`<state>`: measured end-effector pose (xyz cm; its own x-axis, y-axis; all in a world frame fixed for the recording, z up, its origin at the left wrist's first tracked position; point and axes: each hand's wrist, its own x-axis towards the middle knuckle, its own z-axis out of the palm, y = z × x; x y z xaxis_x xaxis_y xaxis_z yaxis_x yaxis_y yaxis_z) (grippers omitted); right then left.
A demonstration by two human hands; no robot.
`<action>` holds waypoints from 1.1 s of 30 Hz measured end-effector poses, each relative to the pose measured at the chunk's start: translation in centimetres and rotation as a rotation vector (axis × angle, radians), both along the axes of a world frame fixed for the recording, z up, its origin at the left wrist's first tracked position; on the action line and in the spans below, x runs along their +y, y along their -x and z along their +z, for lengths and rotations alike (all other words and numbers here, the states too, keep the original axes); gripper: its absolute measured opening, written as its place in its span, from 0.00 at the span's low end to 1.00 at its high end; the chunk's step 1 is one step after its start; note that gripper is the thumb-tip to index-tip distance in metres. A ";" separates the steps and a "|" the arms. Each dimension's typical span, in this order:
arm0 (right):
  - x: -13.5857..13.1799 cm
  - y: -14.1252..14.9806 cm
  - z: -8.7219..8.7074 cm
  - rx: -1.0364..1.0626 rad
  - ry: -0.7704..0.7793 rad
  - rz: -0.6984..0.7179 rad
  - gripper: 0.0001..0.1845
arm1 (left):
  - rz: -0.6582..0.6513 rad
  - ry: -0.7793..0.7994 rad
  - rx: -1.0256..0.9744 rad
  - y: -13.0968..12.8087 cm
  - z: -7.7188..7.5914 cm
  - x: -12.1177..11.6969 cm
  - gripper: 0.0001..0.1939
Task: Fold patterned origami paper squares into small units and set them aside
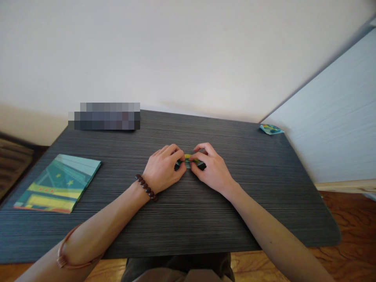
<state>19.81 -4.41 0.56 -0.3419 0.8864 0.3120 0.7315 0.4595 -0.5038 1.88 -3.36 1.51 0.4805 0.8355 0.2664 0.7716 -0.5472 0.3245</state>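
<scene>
Between my hands, at the middle of the table, is a small folded piece of green and yellow printed paper (188,157). My left hand (165,164) pinches its left side between thumb and fingers; a dark beaded bracelet (146,187) circles that wrist. On the right side of the paper, my right hand (210,167) pinches with thumb and index finger, its other fingers curled above. Both hands stay low over the tabletop, and the fingers cover much of the paper, so its full shape is hidden.
A folded green and yellow printed sheet (57,184) lies at the left on the dark table (182,219). At the back right corner sits a small folded paper piece (272,129). A blurred-out object (105,117) stands at the back left, near the wall (188,51).
</scene>
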 end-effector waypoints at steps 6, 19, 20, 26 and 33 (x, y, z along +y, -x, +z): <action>-0.4 0.3 0.6 -0.100 -0.019 -0.008 0.08 | 0.015 -0.007 0.031 -0.1 -0.2 -0.1 0.05; -0.2 0.1 0.5 -0.076 0.000 0.020 0.07 | -0.034 0.025 0.019 0.1 -0.1 0.0 0.04; -0.1 0.1 0.4 -0.059 0.002 0.016 0.08 | -0.041 0.035 0.004 0.2 0.0 0.0 0.05; 0.2 -0.3 0.2 0.038 0.029 -0.005 0.08 | -0.131 0.143 -0.133 1.2 0.4 0.6 0.12; 0.3 -0.6 0.3 0.109 0.051 -0.002 0.08 | -0.156 0.255 -0.203 2.9 0.3 1.8 0.10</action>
